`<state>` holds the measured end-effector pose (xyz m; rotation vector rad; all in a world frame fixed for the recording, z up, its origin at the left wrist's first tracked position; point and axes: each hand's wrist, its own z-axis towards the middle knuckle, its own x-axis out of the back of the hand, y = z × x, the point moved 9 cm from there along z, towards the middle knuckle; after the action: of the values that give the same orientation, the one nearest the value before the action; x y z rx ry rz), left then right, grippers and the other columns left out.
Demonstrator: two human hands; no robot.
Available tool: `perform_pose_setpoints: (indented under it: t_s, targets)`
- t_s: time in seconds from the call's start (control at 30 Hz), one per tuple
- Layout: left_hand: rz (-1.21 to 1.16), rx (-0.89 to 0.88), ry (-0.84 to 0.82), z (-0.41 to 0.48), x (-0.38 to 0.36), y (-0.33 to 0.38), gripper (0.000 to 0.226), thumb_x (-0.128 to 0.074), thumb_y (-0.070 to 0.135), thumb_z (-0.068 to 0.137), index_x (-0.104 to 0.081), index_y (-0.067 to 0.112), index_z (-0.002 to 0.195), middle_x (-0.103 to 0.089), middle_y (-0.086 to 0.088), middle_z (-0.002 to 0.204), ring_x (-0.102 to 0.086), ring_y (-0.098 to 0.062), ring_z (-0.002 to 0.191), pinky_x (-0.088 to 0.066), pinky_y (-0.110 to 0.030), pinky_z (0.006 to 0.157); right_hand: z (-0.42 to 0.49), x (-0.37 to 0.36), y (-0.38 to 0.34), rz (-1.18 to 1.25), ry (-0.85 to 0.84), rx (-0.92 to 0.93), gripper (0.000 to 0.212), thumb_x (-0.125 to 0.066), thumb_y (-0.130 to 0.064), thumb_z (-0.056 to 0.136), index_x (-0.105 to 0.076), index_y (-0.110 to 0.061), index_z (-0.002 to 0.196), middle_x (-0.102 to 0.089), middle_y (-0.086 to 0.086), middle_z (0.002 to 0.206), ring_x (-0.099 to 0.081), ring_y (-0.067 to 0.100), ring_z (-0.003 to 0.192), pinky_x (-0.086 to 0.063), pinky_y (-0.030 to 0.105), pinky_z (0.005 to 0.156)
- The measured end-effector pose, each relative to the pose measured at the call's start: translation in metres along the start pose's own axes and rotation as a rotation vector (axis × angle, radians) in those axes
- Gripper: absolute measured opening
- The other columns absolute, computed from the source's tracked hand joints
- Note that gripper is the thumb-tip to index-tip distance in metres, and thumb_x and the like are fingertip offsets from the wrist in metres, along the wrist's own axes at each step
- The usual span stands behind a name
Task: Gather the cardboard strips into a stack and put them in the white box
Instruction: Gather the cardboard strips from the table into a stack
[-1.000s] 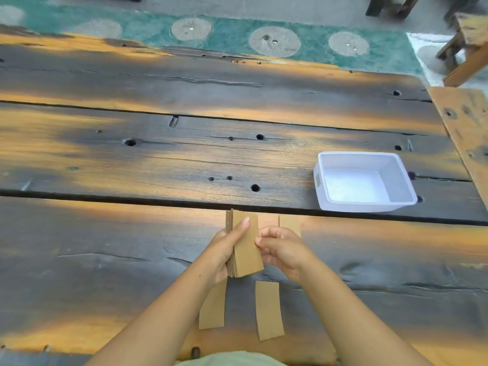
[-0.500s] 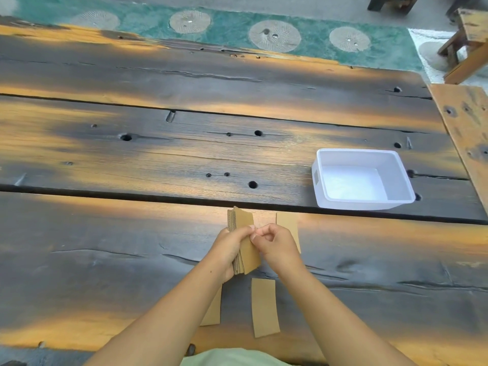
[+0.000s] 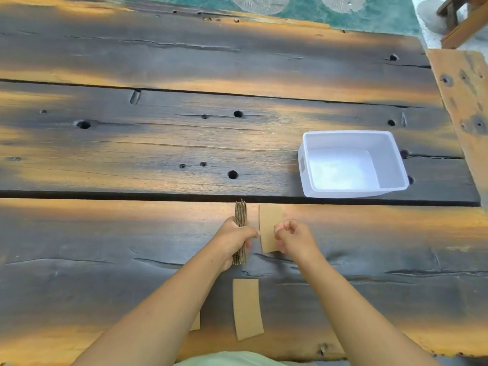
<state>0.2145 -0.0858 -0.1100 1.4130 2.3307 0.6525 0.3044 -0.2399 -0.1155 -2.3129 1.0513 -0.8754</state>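
Dark, weathered plank table [image 3: 132,247] with orange streaks, a person's two bare arms reaching over it.

Largest after the table is the white box [image 3: 352,192], empty, sitting far right on the middle plank, well apart from both hands. The left hand [image 3: 235,241] has its fingers clamped around a stack of cardboard strips [image 3: 240,215], now turned edge-up so the corrugated edges face the camera; half a second ago its flat face showed and both hands pinched it. The right hand [image 3: 293,237] has let go and moved right, its fingers loosely curled and empty over a loose strip [image 3: 266,225] lying flat just beside the stack. A second flat strip [image 3: 247,309] lies nearer the person, between the forearms, and a corner of a third strip [image 3: 196,323] peeks out from under the left forearm.
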Motion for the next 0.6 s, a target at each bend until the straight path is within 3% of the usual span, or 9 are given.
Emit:
perform_pose_setpoints:
  t_s: [0.1, 0.17, 0.27, 0.37, 0.47, 0.6]
  targets:
    - [-0.055, 0.023, 0.049, 0.014, -0.005, -0.005, 0.042, -0.054, 0.004, 0.082, -0.058, -0.005, 0.123, -0.065, -0.016, 0.082, -0.06, -0.024, 0.061, -0.052, -0.037, 0.064, 0.013, 0.005, 0.009, -0.019, 0.03, -0.024, 0.014, -0.06, -0.011, 0.089, -0.056, -0.023, 0.083, -0.064, 0.003, 0.089, -0.06, 0.024, 0.085, -0.052, 0.043, 0.09]
    - [-0.057, 0.024, 0.088, 0.021, -0.009, -0.006, 0.035, -0.051, 0.004, 0.088, -0.06, -0.001, 0.121, -0.074, -0.017, 0.093, -0.068, -0.025, 0.069, -0.058, -0.035, 0.065, 0.022, 0.008, 0.015, -0.027, 0.044, -0.036, 0.01, -0.062, -0.011, 0.088, -0.058, -0.019, 0.093, -0.064, 0.004, 0.098, -0.061, 0.026, 0.092, -0.05, 0.04, 0.091]
    - [-0.071, 0.019, 0.158, 0.028, -0.011, -0.006, 0.031, -0.052, 0.004, 0.087, -0.063, 0.005, 0.116, -0.076, -0.018, 0.105, -0.074, -0.027, 0.084, -0.059, -0.04, 0.076, 0.026, 0.008, 0.02, -0.064, 0.052, -0.044, 0.024, -0.061, -0.013, 0.087, -0.06, -0.011, 0.111, -0.066, 0.007, 0.109, -0.062, 0.026, 0.102, -0.048, 0.037, 0.09]
    - [-0.079, 0.035, 0.222, 0.031, -0.009, -0.01, 0.016, -0.058, 0.004, 0.085, -0.066, 0.014, 0.095, -0.075, -0.024, 0.109, -0.072, -0.037, 0.103, -0.058, -0.053, 0.091, 0.029, 0.01, 0.022, -0.08, 0.06, -0.057, 0.036, -0.059, -0.013, 0.087, -0.058, -0.009, 0.123, -0.065, 0.009, 0.115, -0.061, 0.028, 0.109, -0.05, 0.042, 0.098]
    - [-0.137, 0.054, 0.214, 0.035, -0.012, -0.012, 0.026, -0.056, 0.002, 0.082, -0.067, 0.006, 0.105, -0.074, -0.026, 0.111, -0.071, -0.039, 0.107, -0.056, -0.057, 0.095, 0.033, 0.011, 0.021, -0.073, 0.065, -0.078, 0.042, -0.058, -0.014, 0.086, -0.059, -0.008, 0.128, -0.067, 0.009, 0.121, -0.062, 0.028, 0.113, -0.05, 0.042, 0.1]
    - [-0.178, 0.083, 0.199, 0.042, -0.014, -0.015, 0.036, -0.051, -0.003, 0.084, -0.063, -0.001, 0.118, -0.075, -0.024, 0.111, -0.073, -0.034, 0.104, -0.059, -0.052, 0.09, 0.043, 0.009, 0.022, -0.029, 0.057, -0.122, 0.04, -0.062, -0.01, 0.084, -0.062, -0.004, 0.123, -0.069, 0.012, 0.117, -0.064, 0.029, 0.109, -0.052, 0.042, 0.099]
